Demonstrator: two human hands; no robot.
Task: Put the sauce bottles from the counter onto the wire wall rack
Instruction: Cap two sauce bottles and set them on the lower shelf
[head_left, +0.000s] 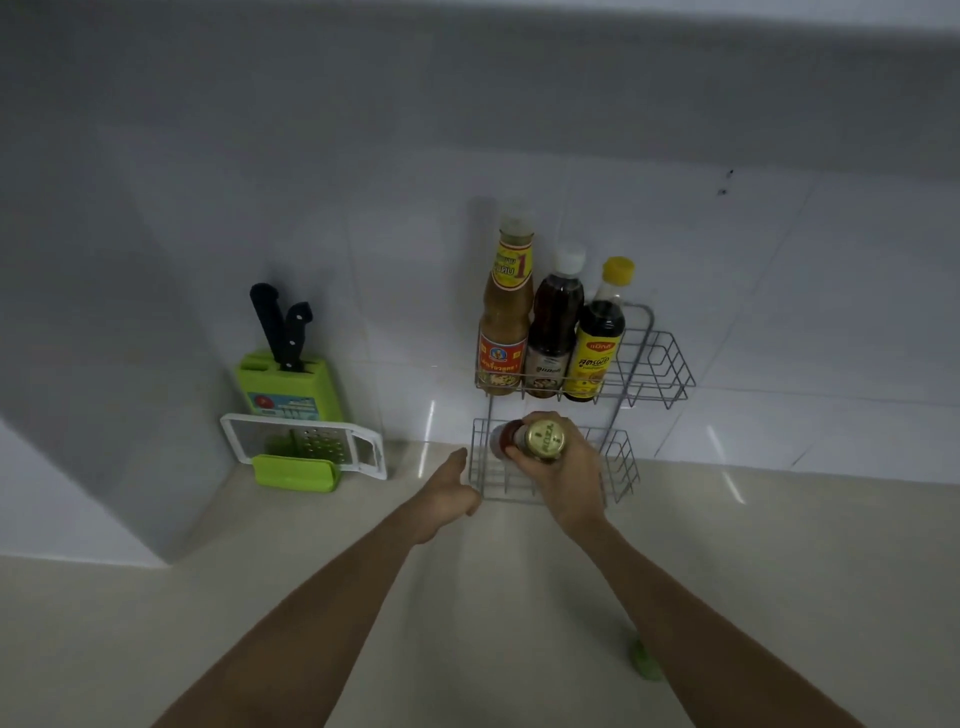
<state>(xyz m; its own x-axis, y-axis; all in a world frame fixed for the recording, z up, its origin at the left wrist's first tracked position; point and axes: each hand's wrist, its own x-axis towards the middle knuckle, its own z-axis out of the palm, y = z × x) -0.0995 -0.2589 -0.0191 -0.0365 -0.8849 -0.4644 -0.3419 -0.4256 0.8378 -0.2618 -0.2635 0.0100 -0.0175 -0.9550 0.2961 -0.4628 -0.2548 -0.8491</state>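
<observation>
A two-tier wire wall rack (660, 364) hangs on the white tiled wall. Its upper tier holds three sauce bottles: a tall orange-brown one (505, 317), a dark one with a white cap (554, 332) and a dark one with a yellow cap (600, 343). My right hand (566, 473) grips a bottle with a gold cap (543, 440) over the lower tier (621, 462); a second red bottle with a pale cap (501, 439) sits just left of it in that tier. My left hand (449, 493) hovers at the lower tier's left front corner, holding nothing.
A green knife block (288, 384) with two black-handled knives stands at the back left of the beige counter (363, 597), with a white and green grater (306, 449) leaning in front. A small green object (644, 660) lies beside my right forearm.
</observation>
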